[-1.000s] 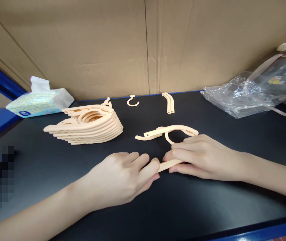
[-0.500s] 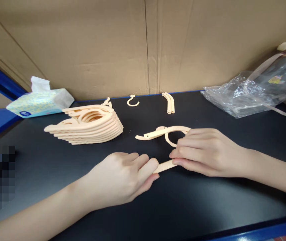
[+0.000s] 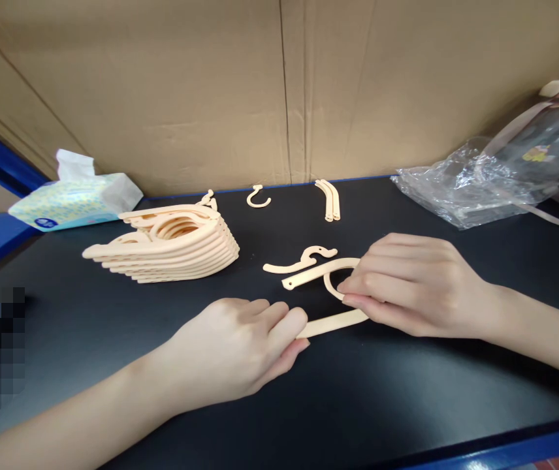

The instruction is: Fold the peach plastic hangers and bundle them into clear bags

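Between my two hands is a cream plastic folding hanger (image 3: pixel 335 322), its two arms pointing left with a gap between them. My left hand (image 3: pixel 240 349) is closed round the end of the lower arm. My right hand (image 3: pixel 414 287) pinches the hanger near its bend, where a curved part shows inside; the fingers hide the joint. The upper arm's free end has a small hole. Just beyond it on the black table (image 3: pixel 260 431) lies a loose wavy cream piece (image 3: pixel 289 266) with a hooked end.
A stack of folded cream hangers (image 3: pixel 181 251) sits to the left. Behind lie a loose hook (image 3: pixel 258 201) and a few curved strips (image 3: pixel 329 201). A tissue pack (image 3: pixel 74 199) stands back left. Clear plastic wrapping (image 3: pixel 456 189) and a transparent bag (image 3: pixel 544 150) occupy the right.
My right hand has shifted slightly right along the hanger, showing more of the lower arm. The upper arm has come nearer, uncovering the loose wavy piece. My left hand keeps its grip.
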Action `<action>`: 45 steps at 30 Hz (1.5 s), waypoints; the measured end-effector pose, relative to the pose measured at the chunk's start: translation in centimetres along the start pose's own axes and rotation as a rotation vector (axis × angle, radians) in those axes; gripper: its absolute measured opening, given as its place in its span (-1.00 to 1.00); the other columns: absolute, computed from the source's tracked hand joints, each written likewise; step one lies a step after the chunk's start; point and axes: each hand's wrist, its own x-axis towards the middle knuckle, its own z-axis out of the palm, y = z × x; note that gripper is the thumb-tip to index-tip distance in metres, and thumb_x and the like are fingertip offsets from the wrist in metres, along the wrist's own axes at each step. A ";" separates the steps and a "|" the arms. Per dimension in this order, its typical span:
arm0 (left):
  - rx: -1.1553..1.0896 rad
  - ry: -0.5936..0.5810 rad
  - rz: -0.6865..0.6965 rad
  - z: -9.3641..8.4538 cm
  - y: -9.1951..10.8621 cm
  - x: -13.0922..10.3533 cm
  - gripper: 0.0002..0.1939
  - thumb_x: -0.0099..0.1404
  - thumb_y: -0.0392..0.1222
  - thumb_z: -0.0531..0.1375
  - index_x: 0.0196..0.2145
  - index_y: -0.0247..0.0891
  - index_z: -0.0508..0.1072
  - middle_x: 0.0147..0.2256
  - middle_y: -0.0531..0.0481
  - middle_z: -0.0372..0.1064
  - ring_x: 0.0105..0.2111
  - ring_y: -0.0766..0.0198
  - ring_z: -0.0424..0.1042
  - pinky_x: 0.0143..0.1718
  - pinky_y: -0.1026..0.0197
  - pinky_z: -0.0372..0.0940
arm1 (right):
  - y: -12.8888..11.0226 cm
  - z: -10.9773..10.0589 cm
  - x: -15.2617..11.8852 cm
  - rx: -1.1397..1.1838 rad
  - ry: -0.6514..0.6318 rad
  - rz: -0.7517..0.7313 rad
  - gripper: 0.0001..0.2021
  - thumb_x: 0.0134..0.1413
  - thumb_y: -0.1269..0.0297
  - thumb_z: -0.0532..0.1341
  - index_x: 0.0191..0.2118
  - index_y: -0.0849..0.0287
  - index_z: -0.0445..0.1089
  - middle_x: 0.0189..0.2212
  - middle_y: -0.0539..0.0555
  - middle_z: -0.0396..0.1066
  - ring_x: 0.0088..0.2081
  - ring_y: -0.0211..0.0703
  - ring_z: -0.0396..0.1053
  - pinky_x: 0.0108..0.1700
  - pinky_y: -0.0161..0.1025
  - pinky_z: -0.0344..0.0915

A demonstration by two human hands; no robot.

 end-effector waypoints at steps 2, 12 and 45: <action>-0.011 -0.006 0.001 0.1 0.0 0.0 -0.64 0.60 -0.23 -0.16 -0.39 -0.18 0.19 -0.56 0.17 0.21 -0.67 0.32 0.26 -0.62 0.18 0.09 | 0.3 -0.1 0.1 -0.032 -0.006 0.025 -0.79 0.38 0.35 0.15 -0.32 0.19 0.47 -0.41 0.03 0.54 -0.37 -0.19 0.39 -0.32 -0.19 0.25; 0.013 -0.023 0.001 0.0 0.0 -0.1 -0.64 0.60 -0.22 -0.17 -0.39 -0.18 0.19 -0.55 0.15 0.26 -0.67 0.33 0.26 -0.61 0.20 0.06 | 1.4 0.5 0.0 0.024 -0.128 0.151 -0.70 0.42 0.22 0.08 -0.25 0.19 0.52 -0.09 0.21 0.55 -0.12 -0.02 0.47 -0.04 -0.04 0.36; -0.094 0.038 0.100 -0.1 -0.4 0.1 -0.64 0.56 -0.24 -0.06 -0.37 -0.27 0.39 -0.50 0.07 0.25 -0.54 0.27 0.21 -0.57 0.19 0.11 | 1.8 1.3 -0.7 -0.003 -0.117 0.327 -0.87 0.37 0.35 0.14 -0.10 0.16 0.44 -0.28 0.01 0.54 -0.33 -0.20 0.48 -0.33 -0.26 0.25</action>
